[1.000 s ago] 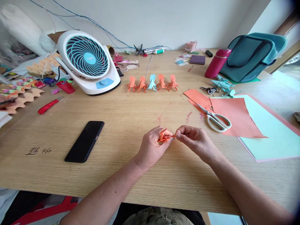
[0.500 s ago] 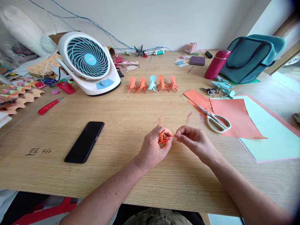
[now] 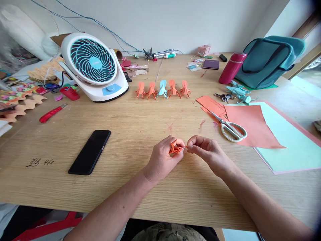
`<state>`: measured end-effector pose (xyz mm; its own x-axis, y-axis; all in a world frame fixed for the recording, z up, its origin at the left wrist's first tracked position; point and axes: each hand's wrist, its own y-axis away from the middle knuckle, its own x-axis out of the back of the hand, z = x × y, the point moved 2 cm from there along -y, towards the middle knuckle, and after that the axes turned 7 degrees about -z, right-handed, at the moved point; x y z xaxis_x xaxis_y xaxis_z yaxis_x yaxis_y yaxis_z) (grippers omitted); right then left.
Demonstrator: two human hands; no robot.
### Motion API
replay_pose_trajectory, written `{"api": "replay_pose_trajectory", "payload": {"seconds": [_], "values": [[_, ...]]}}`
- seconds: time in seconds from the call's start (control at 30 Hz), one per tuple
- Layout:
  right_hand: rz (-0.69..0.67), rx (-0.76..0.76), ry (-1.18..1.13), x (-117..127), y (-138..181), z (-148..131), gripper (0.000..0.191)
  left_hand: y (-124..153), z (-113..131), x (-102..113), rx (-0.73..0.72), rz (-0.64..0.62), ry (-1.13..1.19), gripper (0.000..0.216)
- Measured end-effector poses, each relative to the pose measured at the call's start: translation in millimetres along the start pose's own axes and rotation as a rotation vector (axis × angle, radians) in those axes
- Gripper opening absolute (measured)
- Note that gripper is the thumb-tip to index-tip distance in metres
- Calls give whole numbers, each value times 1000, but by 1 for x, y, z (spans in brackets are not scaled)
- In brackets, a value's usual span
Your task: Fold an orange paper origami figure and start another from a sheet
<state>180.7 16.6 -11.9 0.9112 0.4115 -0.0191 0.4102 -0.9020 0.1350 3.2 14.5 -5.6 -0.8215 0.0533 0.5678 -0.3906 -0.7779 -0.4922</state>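
A small folded orange paper figure is held just above the wooden table near its front middle. My left hand is closed round the body of the figure. My right hand pinches a thin point of the same figure between thumb and forefinger. A row of several finished paper figures, orange with one light blue, stands further back on the table.
A black phone lies to the left. White-handled scissors rest on orange paper over a pale green sheet at the right. A desk fan, red cutter, magenta bottle and teal bag stand behind.
Both hands keep their grip on the orange figure; the fingers have shifted only slightly, with the right pinch staying on the thin point.
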Motion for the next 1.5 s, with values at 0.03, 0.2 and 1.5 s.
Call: {"api": "replay_pose_trajectory", "payload": {"seconds": [0.03,0.2,1.5], "values": [[-2,5,-5,0,0,0,25,0,0,0,-6,3,-6,18],[28,-9,8,-1,-2,-2,28,-1,1,0,1,30,-10,18],[90,86,-144,-13,-5,1,28,7,1,-19,454,-68,672,19]]}}
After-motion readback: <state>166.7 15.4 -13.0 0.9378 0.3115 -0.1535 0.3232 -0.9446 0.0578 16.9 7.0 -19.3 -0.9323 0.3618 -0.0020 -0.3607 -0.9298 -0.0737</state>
